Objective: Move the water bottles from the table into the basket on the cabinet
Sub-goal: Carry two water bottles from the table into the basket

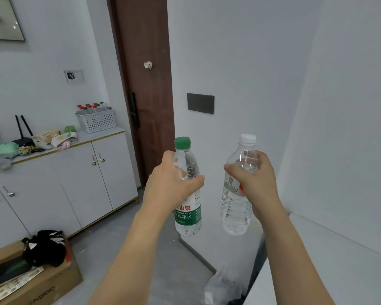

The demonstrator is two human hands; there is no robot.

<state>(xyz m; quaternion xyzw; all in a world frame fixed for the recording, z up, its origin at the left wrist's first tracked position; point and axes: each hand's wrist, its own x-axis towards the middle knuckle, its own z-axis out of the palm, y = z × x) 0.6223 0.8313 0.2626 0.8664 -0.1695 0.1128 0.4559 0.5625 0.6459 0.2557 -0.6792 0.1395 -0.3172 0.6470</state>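
Observation:
My left hand (167,186) grips a clear water bottle with a green cap and green label (188,216), held upright in the air at centre. My right hand (254,183) grips a second clear bottle with a white cap (234,208), also upright, just to the right of the first. A white perforated basket (97,121) stands on the right end of the grey cabinet (79,170) at the left, well beyond both hands. Several bottles with red and green caps (90,107) stand inside it. The white table (317,260) lies at the lower right.
A brown door (145,84) stands right of the cabinet. Routers, cloths and small items clutter the cabinet top (26,144). A cardboard box with a black bag (31,267) sits on the floor at lower left. A plastic bag (222,287) lies by the table edge.

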